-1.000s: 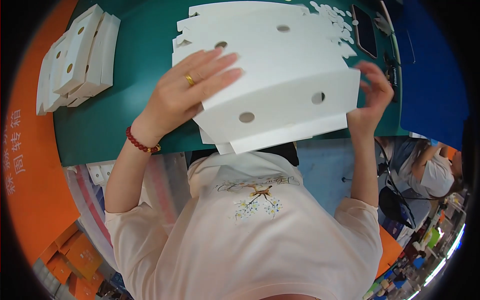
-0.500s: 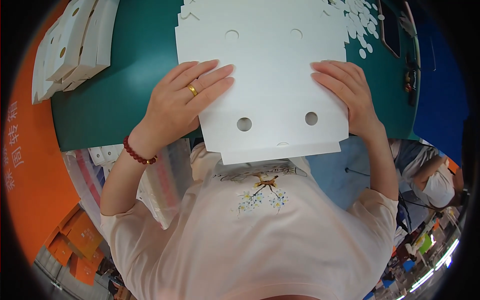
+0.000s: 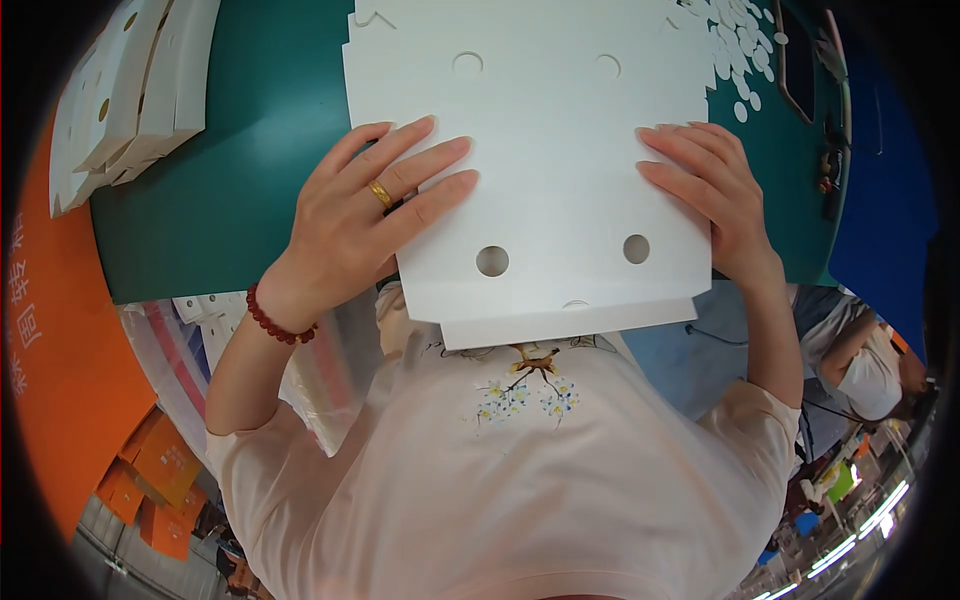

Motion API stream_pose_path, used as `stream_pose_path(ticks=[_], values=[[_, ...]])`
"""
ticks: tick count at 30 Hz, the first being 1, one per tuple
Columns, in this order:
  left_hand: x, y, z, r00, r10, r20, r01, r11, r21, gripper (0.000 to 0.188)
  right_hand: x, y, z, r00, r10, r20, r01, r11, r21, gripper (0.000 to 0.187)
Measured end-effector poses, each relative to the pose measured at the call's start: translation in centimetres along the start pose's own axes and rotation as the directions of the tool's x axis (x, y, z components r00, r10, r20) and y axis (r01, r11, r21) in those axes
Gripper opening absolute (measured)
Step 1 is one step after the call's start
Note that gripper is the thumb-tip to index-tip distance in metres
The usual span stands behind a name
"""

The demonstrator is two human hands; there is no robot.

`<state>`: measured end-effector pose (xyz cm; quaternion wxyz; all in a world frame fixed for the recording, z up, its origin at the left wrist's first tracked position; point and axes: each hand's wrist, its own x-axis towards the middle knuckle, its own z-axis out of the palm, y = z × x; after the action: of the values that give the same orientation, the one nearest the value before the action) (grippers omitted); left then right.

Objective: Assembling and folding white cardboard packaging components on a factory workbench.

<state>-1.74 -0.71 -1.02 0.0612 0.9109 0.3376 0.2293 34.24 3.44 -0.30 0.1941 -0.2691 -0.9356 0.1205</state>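
A flat white cardboard box blank [image 3: 550,200] lies in front of me, its near flap reaching past the table edge toward my shirt. Two round holes pierce its near part, and two curved cuts show farther up. My left hand [image 3: 375,205] holds its left side, with the fingers spread over the top; the thumb is hidden. On the right side, my right hand [image 3: 712,195] grips the blank with bent fingers on top, its thumb also out of sight. More white cardboard with notched edges [image 3: 375,30] shows at the far end, apparently stacked beneath.
On the green table [image 3: 270,150], folded white boxes [image 3: 140,90] stand at the far left. Small white cardboard discs [image 3: 740,50] are scattered at the far right, beside a phone [image 3: 796,65]. Plastic-wrapped white pieces [image 3: 310,390] sit below the table edge at left. Another person [image 3: 870,370] is at right.
The blank has shifted slightly toward me and to the right in view, its near flap lower. Both hands keep their hold on its sides, the left fingers a little more spread.
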Motion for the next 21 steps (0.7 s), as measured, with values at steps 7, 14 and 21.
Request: stream_pose_path(ticks=[7,14,21], values=[[0.8,1.0,0.2,0.971,-0.24,-0.019,0.227,0.94,-0.255,0.034,0.5,-1.0,-0.3,0.97,0.24,0.024,-0.24,0.955,0.172,0.036],[0.7,0.4,0.9,0.893,-0.45,0.009,0.41,0.806,-0.427,0.034,1.1,0.3,-0.9,0.872,0.458,0.172,-0.489,0.825,0.283,0.038],[3.4,2.8,1.7,0.594,-0.804,-0.02,0.597,0.457,-0.66,0.082,3.5,-1.4,0.3,0.655,0.752,0.074,-0.691,0.557,0.461,0.056]])
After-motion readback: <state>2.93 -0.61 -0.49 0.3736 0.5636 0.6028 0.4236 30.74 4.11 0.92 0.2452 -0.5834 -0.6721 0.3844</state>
